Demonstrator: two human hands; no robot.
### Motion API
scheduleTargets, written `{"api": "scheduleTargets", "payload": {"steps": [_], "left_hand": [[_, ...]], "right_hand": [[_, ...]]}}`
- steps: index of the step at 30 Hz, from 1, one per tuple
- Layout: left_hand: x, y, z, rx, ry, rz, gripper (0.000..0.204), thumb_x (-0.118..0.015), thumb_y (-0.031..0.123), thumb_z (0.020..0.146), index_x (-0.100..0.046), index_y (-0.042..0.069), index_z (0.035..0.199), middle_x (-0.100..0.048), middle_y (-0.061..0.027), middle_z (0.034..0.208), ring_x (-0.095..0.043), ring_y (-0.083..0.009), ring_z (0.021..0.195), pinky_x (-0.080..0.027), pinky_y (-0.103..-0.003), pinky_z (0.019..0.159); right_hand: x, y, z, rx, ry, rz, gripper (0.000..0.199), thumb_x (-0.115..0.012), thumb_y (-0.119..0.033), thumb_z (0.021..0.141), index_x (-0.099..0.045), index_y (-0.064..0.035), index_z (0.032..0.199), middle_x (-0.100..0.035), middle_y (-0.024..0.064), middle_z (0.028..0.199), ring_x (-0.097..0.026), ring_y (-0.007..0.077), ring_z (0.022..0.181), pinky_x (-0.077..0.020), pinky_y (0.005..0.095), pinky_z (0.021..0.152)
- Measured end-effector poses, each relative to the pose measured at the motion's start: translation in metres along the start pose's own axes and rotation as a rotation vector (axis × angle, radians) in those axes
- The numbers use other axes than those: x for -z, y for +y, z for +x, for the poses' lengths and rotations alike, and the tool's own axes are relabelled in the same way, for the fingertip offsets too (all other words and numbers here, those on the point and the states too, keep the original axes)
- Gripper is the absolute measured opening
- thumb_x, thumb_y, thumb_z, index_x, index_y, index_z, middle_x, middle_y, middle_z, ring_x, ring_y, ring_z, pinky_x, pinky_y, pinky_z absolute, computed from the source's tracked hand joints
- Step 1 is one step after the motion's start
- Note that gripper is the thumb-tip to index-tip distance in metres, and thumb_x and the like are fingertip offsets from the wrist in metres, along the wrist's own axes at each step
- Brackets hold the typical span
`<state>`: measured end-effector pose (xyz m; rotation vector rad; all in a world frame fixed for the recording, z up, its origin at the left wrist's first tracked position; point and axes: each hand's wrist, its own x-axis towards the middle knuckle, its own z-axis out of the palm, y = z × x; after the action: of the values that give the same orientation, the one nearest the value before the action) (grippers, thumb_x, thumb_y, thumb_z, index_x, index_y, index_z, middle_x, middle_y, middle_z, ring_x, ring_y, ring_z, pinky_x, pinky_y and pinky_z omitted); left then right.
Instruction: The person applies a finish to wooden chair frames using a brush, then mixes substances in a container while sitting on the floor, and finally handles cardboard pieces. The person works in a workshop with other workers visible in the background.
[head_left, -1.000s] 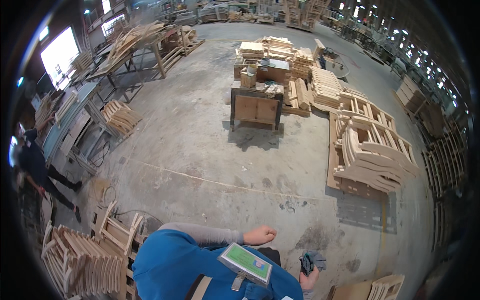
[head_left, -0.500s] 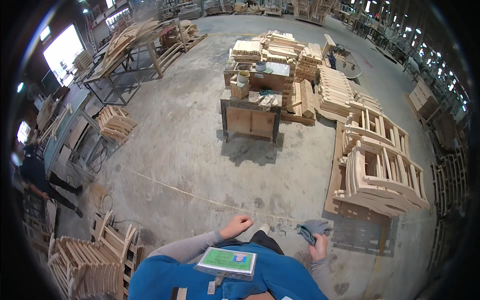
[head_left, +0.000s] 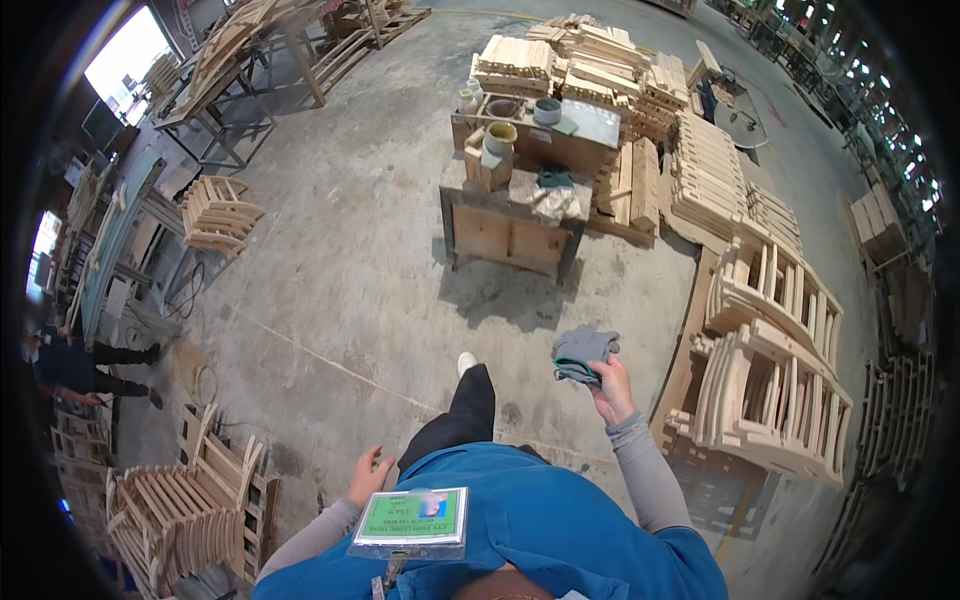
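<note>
Right hand (head_left: pixel 612 385) closed on crumpled grey fabric gloves (head_left: pixel 582 354), fingertips hidden beneath; gloves bunch just far-left of palm. Left hand (head_left: pixel 368 475) open, empty.

The wooden workbench (head_left: pixel 510 225) is much nearer than 1 second ago. The right hand (head_left: pixel 612 388) lifts the grey gloves (head_left: pixel 583 352) higher, while the left hand (head_left: pixel 368 476) drops beside the hip.

A rectangular badge (head_left: pixel 411 520) with a green card in a clear sleeve hangs at the wearer's chest, against the blue top (head_left: pixel 560 530).
</note>
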<state>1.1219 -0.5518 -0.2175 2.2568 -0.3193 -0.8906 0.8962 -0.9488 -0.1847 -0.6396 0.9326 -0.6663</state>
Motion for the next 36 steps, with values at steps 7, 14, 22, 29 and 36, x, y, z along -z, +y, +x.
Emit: {"api": "scheduleTargets", "payload": {"steps": [7, 14, 22, 29, 36], "left_hand": [[0.005, 0.048, 0.101, 0.236, -0.135, -0.144, 0.050, -0.062, 0.028, 0.077, -0.047, 0.002, 0.118, -0.050, -0.0198, 0.114, -0.053, -0.0283, 0.098, -0.043, -0.034, 0.083], [-0.012, 0.136, 0.202, 0.153, -0.213, -0.152, 0.049, -0.062, 0.027, 0.077, -0.047, 0.002, 0.117, -0.051, -0.0195, 0.112, -0.054, -0.0280, 0.097, -0.043, -0.034, 0.082], [-0.046, 0.205, 0.249, 0.293, -0.151, -0.176, 0.048, -0.062, 0.027, 0.077, -0.048, 0.002, 0.116, -0.052, -0.0190, 0.110, -0.054, -0.0277, 0.096, -0.043, -0.034, 0.082], [-0.081, 0.266, 0.247, 0.470, -0.124, -0.200, 0.047, -0.062, 0.026, 0.077, -0.048, 0.002, 0.115, -0.053, -0.0187, 0.109, -0.054, -0.0274, 0.095, -0.044, -0.034, 0.081], [-0.096, 0.307, 0.245, 0.580, -0.066, -0.217, 0.045, -0.062, 0.025, 0.077, -0.049, 0.002, 0.114, -0.054, -0.0183, 0.107, -0.055, -0.0271, 0.094, -0.044, -0.034, 0.081]], "right_hand": [[-0.091, -0.035, 0.127, -0.051, 0.021, -0.071, 0.028, -0.047, 0.002, 0.077, -0.050, 0.0003, 0.105, -0.060, 0.0102, 0.095, -0.061, 0.0193, 0.082, -0.0509, 0.0311, 0.072], [-0.135, -0.074, 0.248, -0.052, 0.057, -0.156, 0.026, -0.048, 0.001, 0.077, -0.053, -0.0018, 0.103, -0.061, 0.0080, 0.095, -0.061, 0.0177, 0.083, -0.0500, 0.0316, 0.071], [-0.169, -0.131, 0.420, -0.103, -0.118, -0.239, 0.036, -0.050, 0.004, 0.074, -0.052, -0.0007, 0.110, -0.059, 0.0085, 0.100, -0.058, 0.0169, 0.086, -0.0472, 0.0300, 0.075], [-0.123, -0.143, 0.545, 0.064, 0.269, -0.833, 0.045, -0.060, 0.000, 0.069, -0.052, 0.0018, 0.114, -0.059, 0.0119, 0.103, -0.056, 0.0177, 0.095, -0.0460, 0.0291, 0.077], [-0.185, -0.109, 0.568, -0.452, -0.190, -0.390, 0.038, -0.063, -0.006, 0.074, -0.051, 0.0018, 0.110, -0.060, 0.0076, 0.093, -0.059, 0.0168, 0.078, -0.0483, 0.0289, 0.065]]}}
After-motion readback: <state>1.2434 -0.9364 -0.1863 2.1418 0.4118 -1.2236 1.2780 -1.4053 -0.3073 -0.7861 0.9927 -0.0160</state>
